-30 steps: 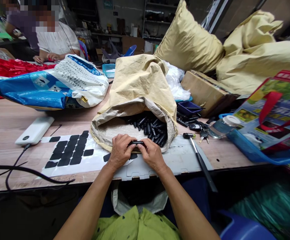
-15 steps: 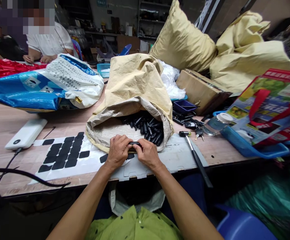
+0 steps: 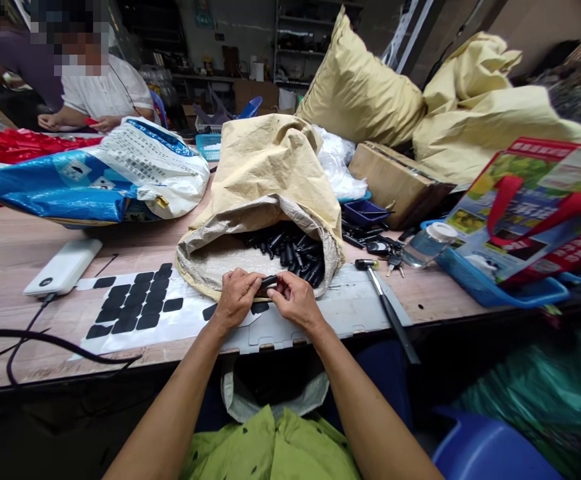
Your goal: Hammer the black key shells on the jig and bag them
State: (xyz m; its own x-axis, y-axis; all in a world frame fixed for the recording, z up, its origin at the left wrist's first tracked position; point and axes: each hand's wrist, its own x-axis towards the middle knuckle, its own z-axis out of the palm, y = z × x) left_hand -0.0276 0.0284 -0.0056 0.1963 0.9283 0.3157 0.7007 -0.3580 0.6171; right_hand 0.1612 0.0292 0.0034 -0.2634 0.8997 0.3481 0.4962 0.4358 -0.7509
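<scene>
Between my two hands is a small black tube-like part (image 3: 269, 281), lying crosswise just in front of the sack's mouth. My left hand (image 3: 239, 293) is closed on its left end. The fingers of my right hand (image 3: 293, 298) pinch its right end; the fingertips partly hide it. Right behind them, a cream woven sack (image 3: 270, 160) lies open toward me. Several similar black parts (image 3: 300, 257) are heaped inside it. Under my wrists is a grey-white board (image 3: 340, 313), and black rounded stickers (image 3: 137, 300) on a white sheet lie to the left.
A hammer (image 3: 387, 307) lies at right, its handle past the table edge. Behind it are keys (image 3: 395, 261), a clear jar (image 3: 429, 245) and a blue basket (image 3: 500, 287). A white power bank (image 3: 64, 267) and blue-white bag (image 3: 90, 177) are at left. Two people sit beyond.
The black part has tilted, its right end now higher, and my right fingers have shifted on it. The camera view has moved slightly. A person at the back left has moved their hands.
</scene>
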